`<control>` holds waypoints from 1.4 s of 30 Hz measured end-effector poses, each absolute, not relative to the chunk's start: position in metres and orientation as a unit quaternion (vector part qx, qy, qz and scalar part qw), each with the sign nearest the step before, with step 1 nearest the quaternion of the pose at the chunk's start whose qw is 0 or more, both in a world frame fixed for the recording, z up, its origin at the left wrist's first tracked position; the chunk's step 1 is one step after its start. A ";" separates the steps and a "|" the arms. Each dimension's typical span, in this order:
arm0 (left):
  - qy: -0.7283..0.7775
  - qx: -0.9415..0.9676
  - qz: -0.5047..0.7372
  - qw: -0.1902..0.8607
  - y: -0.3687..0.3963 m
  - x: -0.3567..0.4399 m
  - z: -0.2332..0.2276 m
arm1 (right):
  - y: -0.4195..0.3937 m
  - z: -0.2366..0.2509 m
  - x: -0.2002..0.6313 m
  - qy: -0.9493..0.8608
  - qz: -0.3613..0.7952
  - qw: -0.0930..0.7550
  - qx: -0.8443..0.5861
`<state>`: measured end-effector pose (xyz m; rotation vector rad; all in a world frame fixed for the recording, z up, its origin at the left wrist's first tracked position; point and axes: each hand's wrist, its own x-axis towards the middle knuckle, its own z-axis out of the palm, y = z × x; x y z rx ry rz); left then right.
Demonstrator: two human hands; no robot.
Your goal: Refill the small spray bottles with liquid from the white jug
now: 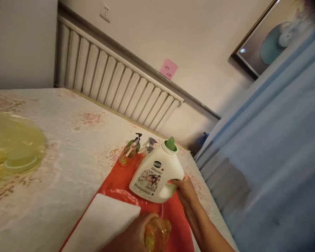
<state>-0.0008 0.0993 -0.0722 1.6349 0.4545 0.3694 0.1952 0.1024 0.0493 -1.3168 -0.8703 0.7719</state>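
Note:
My right hand [185, 189] is closed round the handle of a cream-white detergent jug [170, 168], which tilts over a red mat [120, 175]. The jug's mouth has no cap on it and shows a green pouring spout [170, 142]; a printed label faces me. Low in the view, my left hand [138, 229] grips a clear plastic bottle [157, 232] with a yellowish label. The bottle's neck looks uncapped and points right; its lower part is cut off by the frame edge. The two containers are apart.
Behind the jug stand a pump bottle [130, 152] and a spray bottle [150, 143]. A white cloth or pad [102, 220] lies on the mat. At left is a translucent yellow basin or bag [15, 143] on the floral tablecloth [76, 168]. A blue curtain [273, 150] hangs right.

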 end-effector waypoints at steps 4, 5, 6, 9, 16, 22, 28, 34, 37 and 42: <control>0.214 0.705 0.154 0.658 0.099 -0.001 -0.066 | 0.121 0.028 0.178 -0.382 0.370 0.644 -0.550; 0.212 0.706 0.159 0.657 0.099 -0.001 -0.066 | 0.124 0.024 0.175 -0.382 0.376 0.644 -0.546; 0.208 0.709 0.166 0.653 0.100 -0.001 -0.067 | 0.127 0.019 0.172 -0.383 0.380 0.643 -0.543; 0.200 0.718 0.175 0.643 0.100 0.001 -0.072 | 0.132 0.007 0.169 -0.390 0.390 0.638 -0.537; 0.208 0.720 0.166 0.641 0.098 -0.002 -0.067 | 0.137 -0.019 0.171 -0.407 0.377 0.627 -0.548; 0.210 0.728 0.153 0.634 0.100 0.003 -0.082 | 0.130 -0.010 0.183 -0.445 0.373 0.574 -0.578; 0.199 0.721 0.162 0.643 0.100 0.007 -0.093 | 0.111 0.010 0.234 -0.457 0.315 0.484 -0.677; 0.186 0.719 0.172 0.648 0.097 0.003 -0.077 | 0.109 -0.025 0.258 -0.427 0.195 0.349 -0.811; 0.184 0.735 0.177 0.628 0.096 0.006 -0.082 | 0.111 -0.042 0.253 -0.434 0.154 0.292 -0.838; 0.187 0.755 0.172 0.605 0.097 0.009 -0.093 | 0.117 -0.059 0.245 -0.444 0.137 0.240 -0.853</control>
